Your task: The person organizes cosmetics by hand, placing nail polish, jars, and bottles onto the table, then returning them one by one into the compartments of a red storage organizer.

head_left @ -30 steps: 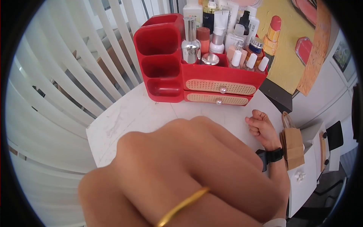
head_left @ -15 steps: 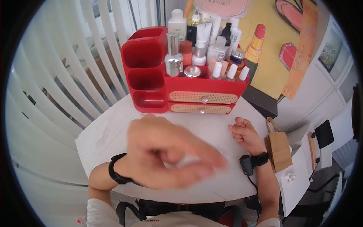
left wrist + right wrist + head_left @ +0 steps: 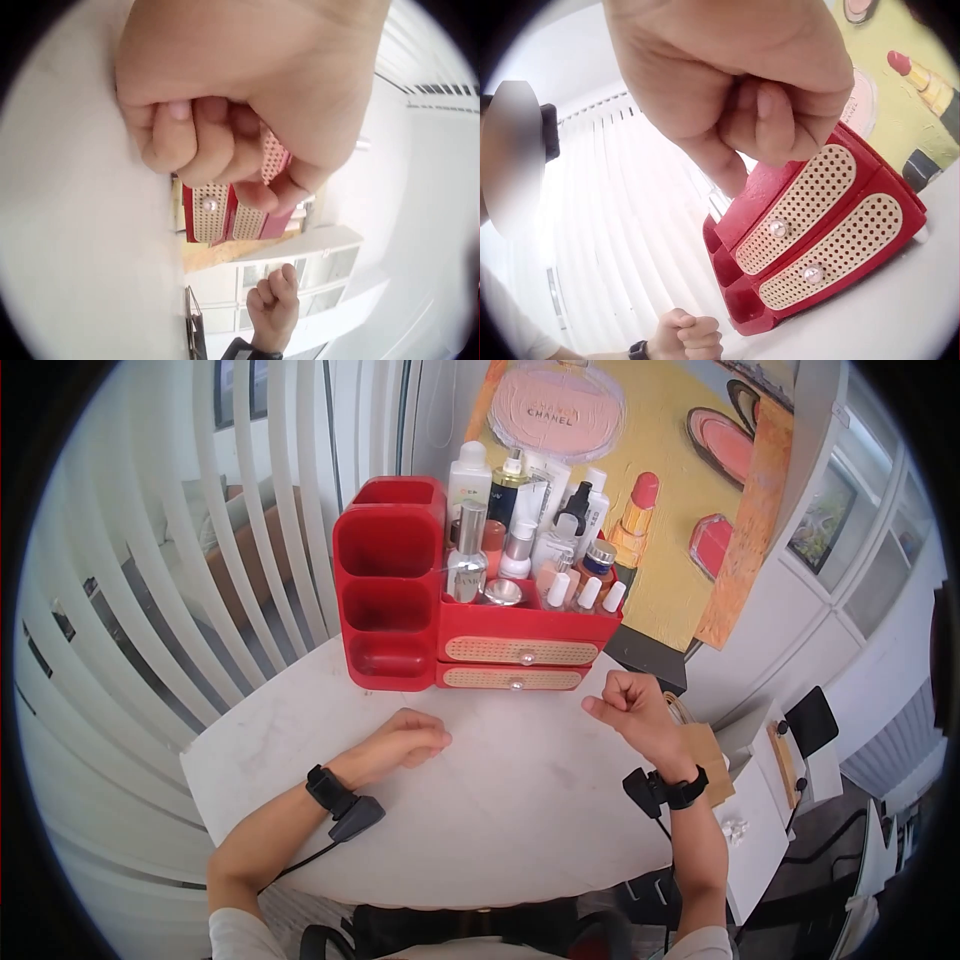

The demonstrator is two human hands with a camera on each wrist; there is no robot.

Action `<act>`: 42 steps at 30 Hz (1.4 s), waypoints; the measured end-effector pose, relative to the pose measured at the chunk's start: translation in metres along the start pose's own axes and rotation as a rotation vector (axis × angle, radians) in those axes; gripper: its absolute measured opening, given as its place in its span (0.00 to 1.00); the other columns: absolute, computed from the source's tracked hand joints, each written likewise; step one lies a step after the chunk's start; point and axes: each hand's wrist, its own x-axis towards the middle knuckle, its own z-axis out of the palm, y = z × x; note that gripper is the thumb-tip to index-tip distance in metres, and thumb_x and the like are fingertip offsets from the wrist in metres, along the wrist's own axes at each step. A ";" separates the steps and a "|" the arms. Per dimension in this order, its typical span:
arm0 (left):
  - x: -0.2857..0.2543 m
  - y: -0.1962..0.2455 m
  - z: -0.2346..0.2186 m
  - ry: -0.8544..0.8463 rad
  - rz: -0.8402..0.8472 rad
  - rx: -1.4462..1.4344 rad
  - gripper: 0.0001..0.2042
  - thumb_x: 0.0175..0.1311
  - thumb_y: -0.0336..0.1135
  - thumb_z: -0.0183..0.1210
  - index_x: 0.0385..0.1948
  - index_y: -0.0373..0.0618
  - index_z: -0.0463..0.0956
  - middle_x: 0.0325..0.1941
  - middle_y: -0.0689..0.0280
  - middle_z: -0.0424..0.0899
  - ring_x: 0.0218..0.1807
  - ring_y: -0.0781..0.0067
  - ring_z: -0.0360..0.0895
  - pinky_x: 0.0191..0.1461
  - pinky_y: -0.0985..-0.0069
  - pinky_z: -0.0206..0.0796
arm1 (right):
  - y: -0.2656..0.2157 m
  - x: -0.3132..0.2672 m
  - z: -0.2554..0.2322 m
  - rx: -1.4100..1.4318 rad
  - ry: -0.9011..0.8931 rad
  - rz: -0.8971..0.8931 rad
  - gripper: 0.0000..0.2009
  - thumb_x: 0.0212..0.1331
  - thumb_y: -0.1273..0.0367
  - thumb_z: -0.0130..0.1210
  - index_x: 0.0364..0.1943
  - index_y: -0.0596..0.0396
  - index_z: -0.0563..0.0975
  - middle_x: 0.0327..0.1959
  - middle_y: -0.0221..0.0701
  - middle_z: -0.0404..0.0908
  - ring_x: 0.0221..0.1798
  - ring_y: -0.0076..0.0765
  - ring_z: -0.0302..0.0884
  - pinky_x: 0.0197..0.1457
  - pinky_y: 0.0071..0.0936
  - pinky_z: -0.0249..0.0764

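Note:
On the left of the white table, my left hand (image 3: pixel 403 744) rests near the tabletop with its fingers curled toward the palm and nothing in them. My right hand (image 3: pixel 640 712) is raised at the right, fingers folded in and the thumb sticking out, also holding nothing. Beyond both stands a red cosmetics organizer (image 3: pixel 430 600), apart from the hands. Its left side has several empty open compartments; its right side has two closed drawers with woven cream fronts (image 3: pixel 810 274) and pearl-like knobs (image 3: pixel 210 203). Bottles, tubes and jars crowd its top, among them a silver-capped bottle (image 3: pixel 467 560) and white-capped small bottles (image 3: pixel 589 594).
A painting of cosmetics (image 3: pixel 660 510) leans behind the organizer. White vertical blinds (image 3: pixel 130 660) border the table's left side. To the right are a brown paper bag (image 3: pixel 708 765) and a white side cabinet (image 3: pixel 760 840). A cable trails from the wrist camera (image 3: pixel 355 818).
My left hand, which was close before the head camera, has lowered to the table's left. My right hand stays raised at the right with fingers folded. The head view has shifted.

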 end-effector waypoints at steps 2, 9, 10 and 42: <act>0.001 -0.009 -0.011 -0.042 0.032 -0.029 0.13 0.66 0.35 0.57 0.19 0.46 0.71 0.16 0.80 0.57 0.18 0.87 0.48 0.22 0.79 0.36 | -0.013 0.008 0.003 -0.036 0.009 -0.098 0.23 0.59 0.73 0.64 0.19 0.50 0.57 0.18 0.15 0.54 0.25 0.13 0.49 0.26 0.18 0.51; 0.002 -0.020 -0.023 -0.070 0.122 -0.216 0.16 0.62 0.30 0.55 0.14 0.48 0.60 0.15 0.77 0.54 0.17 0.83 0.48 0.23 0.78 0.39 | -0.073 0.063 0.037 -0.063 0.053 -0.238 0.12 0.58 0.74 0.63 0.29 0.57 0.68 0.24 0.19 0.66 0.26 0.11 0.61 0.27 0.17 0.61; 0.001 -0.021 -0.023 -0.069 0.124 -0.218 0.16 0.62 0.30 0.55 0.14 0.48 0.60 0.15 0.77 0.54 0.17 0.83 0.48 0.23 0.78 0.39 | -0.082 0.072 0.041 -0.083 0.072 -0.248 0.10 0.58 0.73 0.63 0.35 0.60 0.71 0.28 0.21 0.70 0.26 0.11 0.65 0.28 0.16 0.63; 0.008 -0.020 -0.021 0.010 0.160 -0.240 0.15 0.61 0.31 0.54 0.14 0.49 0.62 0.13 0.77 0.55 0.15 0.84 0.49 0.20 0.78 0.38 | -0.119 0.048 0.014 -0.250 0.179 -0.352 0.12 0.61 0.68 0.63 0.43 0.62 0.78 0.31 0.28 0.82 0.31 0.19 0.78 0.34 0.20 0.73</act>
